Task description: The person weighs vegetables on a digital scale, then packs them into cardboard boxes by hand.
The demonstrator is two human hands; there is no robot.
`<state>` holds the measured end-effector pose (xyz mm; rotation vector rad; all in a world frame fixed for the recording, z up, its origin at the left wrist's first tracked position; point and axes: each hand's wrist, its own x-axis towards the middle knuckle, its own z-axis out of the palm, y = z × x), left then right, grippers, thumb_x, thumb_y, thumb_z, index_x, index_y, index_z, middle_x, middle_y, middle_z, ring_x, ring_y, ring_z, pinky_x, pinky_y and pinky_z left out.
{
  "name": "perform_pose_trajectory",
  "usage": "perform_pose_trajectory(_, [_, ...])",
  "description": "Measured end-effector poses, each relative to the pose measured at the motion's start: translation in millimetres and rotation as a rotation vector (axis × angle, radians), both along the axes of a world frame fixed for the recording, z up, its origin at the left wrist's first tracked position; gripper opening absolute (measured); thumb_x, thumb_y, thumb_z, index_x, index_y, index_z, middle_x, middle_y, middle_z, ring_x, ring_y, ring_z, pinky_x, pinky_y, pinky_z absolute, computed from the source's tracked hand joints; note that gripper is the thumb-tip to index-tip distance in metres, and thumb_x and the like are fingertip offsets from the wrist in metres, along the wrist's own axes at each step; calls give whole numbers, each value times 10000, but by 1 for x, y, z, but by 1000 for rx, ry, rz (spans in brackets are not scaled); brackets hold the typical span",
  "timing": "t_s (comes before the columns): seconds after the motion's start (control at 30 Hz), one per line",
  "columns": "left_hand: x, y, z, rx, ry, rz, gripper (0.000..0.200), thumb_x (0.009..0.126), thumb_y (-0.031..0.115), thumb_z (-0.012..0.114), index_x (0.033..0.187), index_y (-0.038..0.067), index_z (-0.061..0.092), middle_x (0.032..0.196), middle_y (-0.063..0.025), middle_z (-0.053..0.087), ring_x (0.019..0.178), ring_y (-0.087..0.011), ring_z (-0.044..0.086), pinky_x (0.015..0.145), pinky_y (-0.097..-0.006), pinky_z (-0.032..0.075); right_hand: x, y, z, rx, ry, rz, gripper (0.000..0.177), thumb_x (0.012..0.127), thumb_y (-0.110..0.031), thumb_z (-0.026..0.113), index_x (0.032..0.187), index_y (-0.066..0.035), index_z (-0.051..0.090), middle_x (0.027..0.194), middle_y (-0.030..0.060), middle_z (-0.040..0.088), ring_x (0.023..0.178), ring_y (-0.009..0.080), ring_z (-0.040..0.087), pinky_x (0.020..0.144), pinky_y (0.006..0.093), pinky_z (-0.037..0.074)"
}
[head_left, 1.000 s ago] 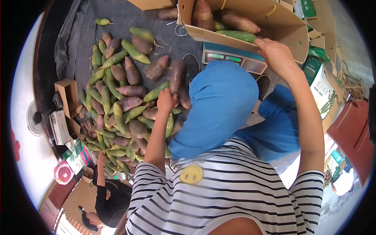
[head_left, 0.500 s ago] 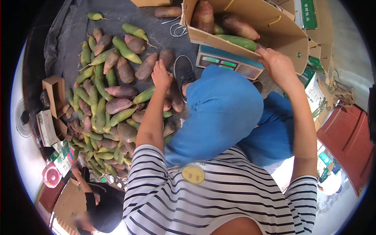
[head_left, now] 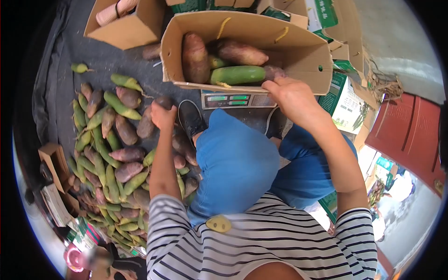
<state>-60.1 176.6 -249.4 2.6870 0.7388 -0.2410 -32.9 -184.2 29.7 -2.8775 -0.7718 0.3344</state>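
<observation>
My left hand (head_left: 163,116) is closed around a purple-red radish (head_left: 164,101), at the upper right of a spread of green and purple-red radishes (head_left: 126,155). My right hand (head_left: 295,95) bends over the near rim of an open cardboard box (head_left: 305,58), fingers closed on the edge. Inside the box lie a long green radish (head_left: 238,74) and several purple-red ones (head_left: 242,52); the end of one (head_left: 274,72) shows just behind my right fingertips. Beneath the box is a digital scale (head_left: 242,99) with lit green displays.
Another cardboard box (head_left: 126,25) with a pinkish roll stands at the upper left. Green and white printed cartons (head_left: 345,100) are at the right, near a red door (head_left: 406,140). My shoe (head_left: 190,119) is beside the radishes. Another person (head_left: 128,266) is at the lower left.
My left hand has gone from lying on the radishes with fingers spread to gripping a purple-red one. My right hand stays at the box rim. The view has shifted, bringing the box nearer the middle.
</observation>
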Motion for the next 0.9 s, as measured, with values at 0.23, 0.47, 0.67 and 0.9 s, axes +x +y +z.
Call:
perform_pose_trajectory(0.23, [-16, -37, 194, -560, -1097, 136, 683, 750, 118, 778, 1262, -36, 354, 1187, -153, 501, 1060, -217, 519, 927, -358, 446, -4, -7, -12, -8, -60, 39, 217, 779, -54, 540, 991, -70, 578, 837, 130, 586, 820, 322, 607, 678, 413, 500])
perform_pose_trajectory(0.47, [37, -107, 337, -141, -1017, -752, 718, 692, 283, 824, 1245, -13, 474, 1233, -140, 535, 1039, -244, 577, 893, -352, 449, -4, -5, -10, -22, 44, -3, 179, 846, -130, 572, 1017, -75, 571, 904, 136, 616, 865, 330, 611, 714, 429, 496])
perform_pose_trajectory(0.67, [14, -58, 282, -624, -689, -296, 502, 792, 211, 723, 1209, 1, 538, 1134, -131, 603, 1047, -207, 579, 894, -317, 449, -2, -3, -10, 1, 24, 12, 131, 861, -132, 564, 970, -61, 558, 848, 132, 598, 831, 333, 607, 705, 444, 484])
perform_pose_trajectory(0.9, [-149, 15, 113, -97, 429, -496, 580, 688, 175, 747, 1200, 51, 504, 1153, -176, 534, 1089, -372, 514, 877, -440, 467, -1, -1, -6, -28, 65, 27, 160, 865, -137, 569, 1004, -61, 547, 860, 139, 586, 837, 347, 592, 714, 454, 467])
